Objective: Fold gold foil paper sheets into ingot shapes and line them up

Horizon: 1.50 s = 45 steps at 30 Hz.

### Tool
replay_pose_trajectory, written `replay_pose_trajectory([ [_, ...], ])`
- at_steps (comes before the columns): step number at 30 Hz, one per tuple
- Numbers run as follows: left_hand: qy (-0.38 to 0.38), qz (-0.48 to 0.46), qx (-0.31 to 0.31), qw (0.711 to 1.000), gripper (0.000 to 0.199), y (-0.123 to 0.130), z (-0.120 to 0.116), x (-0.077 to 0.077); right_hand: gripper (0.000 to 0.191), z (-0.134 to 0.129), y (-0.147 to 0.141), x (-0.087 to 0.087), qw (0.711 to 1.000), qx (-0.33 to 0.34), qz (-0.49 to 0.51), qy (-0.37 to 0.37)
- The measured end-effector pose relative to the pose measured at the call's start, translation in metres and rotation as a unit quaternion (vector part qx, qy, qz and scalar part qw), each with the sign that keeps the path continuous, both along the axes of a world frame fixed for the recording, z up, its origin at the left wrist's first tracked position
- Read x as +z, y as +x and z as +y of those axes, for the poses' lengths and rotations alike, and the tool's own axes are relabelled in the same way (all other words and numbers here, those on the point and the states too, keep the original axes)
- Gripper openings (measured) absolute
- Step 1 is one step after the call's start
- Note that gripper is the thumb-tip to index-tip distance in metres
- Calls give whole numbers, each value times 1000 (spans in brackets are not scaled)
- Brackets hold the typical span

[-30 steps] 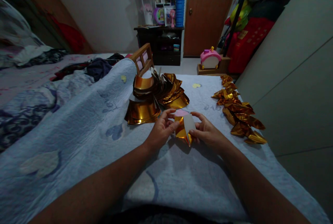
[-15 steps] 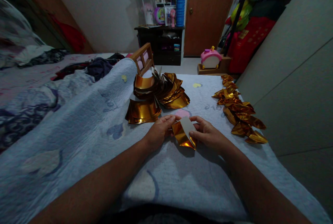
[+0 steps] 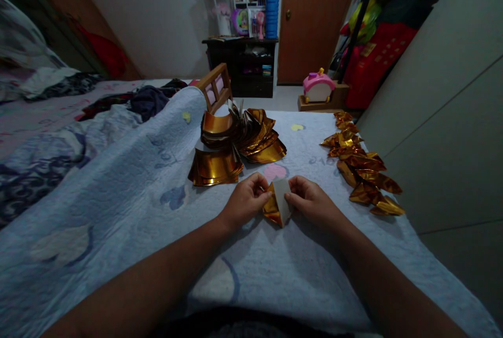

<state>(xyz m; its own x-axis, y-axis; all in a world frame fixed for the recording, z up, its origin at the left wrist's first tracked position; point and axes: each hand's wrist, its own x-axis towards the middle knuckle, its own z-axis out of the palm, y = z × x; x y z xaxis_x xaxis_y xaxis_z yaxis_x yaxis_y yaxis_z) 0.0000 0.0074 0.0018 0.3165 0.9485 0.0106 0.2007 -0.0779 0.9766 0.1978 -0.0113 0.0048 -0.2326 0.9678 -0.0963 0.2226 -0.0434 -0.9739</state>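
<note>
A small folded paper (image 3: 282,203), gold on its left part and pale grey on the right, is held between both hands just above the bed. My left hand (image 3: 248,197) pinches its left edge with thumb and fingers. The right edge is gripped by my right hand (image 3: 308,196), thumb on the pale face. Beyond my left hand lie fanned stacks of gold paper sheets (image 3: 218,166). A row of folded gold pieces (image 3: 359,167) runs along the right side of the bed.
The bed has a light blue quilt (image 3: 149,254), raised at the left. Rumpled clothes (image 3: 147,102) lie farther left. Past the bed's far edge are a wooden frame (image 3: 216,89), a dark shelf (image 3: 241,68) and a pink toy (image 3: 319,88).
The paper is turned and folded narrower, with less gold showing. My left thumb has come onto its front, and my right hand has shifted slightly left.
</note>
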Motion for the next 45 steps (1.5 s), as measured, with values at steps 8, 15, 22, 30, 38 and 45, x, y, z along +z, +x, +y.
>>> replay_pose_trajectory([
  [8,189,207,-21,960,11,2,-2,0,33,0,-1,3,980,-50,-170,91],
  [15,240,271,-62,930,12,0,-2,-3,23,3,-2,2,977,-66,-185,87],
  [22,234,296,-76,923,17,-1,1,-6,28,10,-11,-6,938,-82,-320,105],
  [30,259,338,-86,900,22,1,1,-8,13,10,-11,-9,915,-52,-372,148],
  [38,295,390,-89,868,23,2,-1,-10,12,8,-11,-7,931,-21,-313,187],
  [45,329,427,-84,838,17,3,-4,-10,13,6,-11,-10,927,-16,-316,203],
])
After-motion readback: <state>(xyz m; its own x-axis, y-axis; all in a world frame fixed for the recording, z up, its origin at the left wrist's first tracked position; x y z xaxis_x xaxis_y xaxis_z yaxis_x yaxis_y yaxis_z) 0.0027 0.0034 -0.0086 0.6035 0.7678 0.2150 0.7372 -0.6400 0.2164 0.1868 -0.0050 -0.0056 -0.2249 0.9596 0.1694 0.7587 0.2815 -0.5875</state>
